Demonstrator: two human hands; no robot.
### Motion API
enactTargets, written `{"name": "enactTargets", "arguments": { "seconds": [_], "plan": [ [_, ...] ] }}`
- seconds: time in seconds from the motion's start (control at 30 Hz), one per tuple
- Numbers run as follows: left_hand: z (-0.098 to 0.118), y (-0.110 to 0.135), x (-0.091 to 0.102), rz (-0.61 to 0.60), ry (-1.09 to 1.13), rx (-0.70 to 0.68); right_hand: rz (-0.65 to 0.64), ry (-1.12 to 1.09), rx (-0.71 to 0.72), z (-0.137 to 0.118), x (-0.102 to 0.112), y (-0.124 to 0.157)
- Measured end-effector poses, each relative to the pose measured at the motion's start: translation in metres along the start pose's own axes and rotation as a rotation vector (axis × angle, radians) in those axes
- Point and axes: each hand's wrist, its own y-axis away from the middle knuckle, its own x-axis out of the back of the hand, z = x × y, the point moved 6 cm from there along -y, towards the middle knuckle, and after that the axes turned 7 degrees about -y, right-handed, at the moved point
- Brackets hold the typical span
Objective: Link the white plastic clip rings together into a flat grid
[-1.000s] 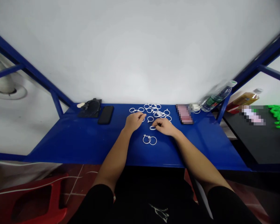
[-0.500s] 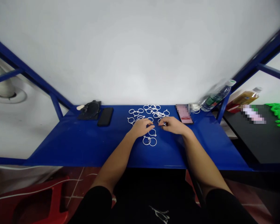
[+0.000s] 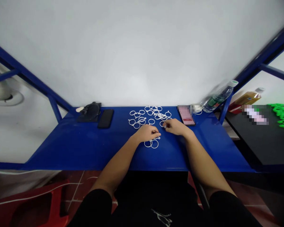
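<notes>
Several thin white rings with small tabs, among them a white ring (image 3: pixel 151 121), lie scattered over the blue tabletop (image 3: pixel 80 148). My left hand (image 3: pixel 147 133) is low over the near rings, its fingers closed on a white ring (image 3: pixel 157 138) that they partly cover. Just in front of it lie two overlapping rings (image 3: pixel 154 144). To the right, my right hand (image 3: pixel 176 126) has thumb and forefinger pinched at the edge of another white ring (image 3: pixel 162 124). Its other fingers are curled under.
A black phone (image 3: pixel 105 119) and a dark crumpled object (image 3: pixel 91 112) lie left. On the right are a lit phone (image 3: pixel 186 116), a white cable (image 3: pixel 197 109) and a tilted water bottle (image 3: pixel 217 99). Blue frame bars (image 3: pixel 223 110) rise at both sides; a white wall (image 3: pixel 132 63) stands behind.
My left hand has moved nearer and slightly right, down onto a ring in front of it, uncovering rings behind. My right hand has shifted only slightly. The camera view has moved a little.
</notes>
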Motion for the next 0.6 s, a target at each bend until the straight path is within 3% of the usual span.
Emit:
{"name": "enactTargets", "arguments": {
  "seconds": [0.1, 0.27, 0.47, 0.6],
  "plan": [
    [0.000, -0.001, 0.005, 0.077, -0.070, -0.023, 0.070, -0.084, 0.061, -0.013, 0.006, 0.001],
    [-0.002, -0.003, -0.005, -0.045, -0.046, -0.015, 0.220, -0.298, 0.016, -0.012, 0.011, -0.001],
    [-0.005, -0.001, 0.014, 0.148, -0.020, 0.052, 0.178, -0.526, 0.044, -0.021, -0.006, -0.005],
    [0.000, 0.000, 0.020, 0.172, -0.005, -0.013, 0.144, -0.610, 0.065, -0.030, -0.015, -0.005]
  ]
}}
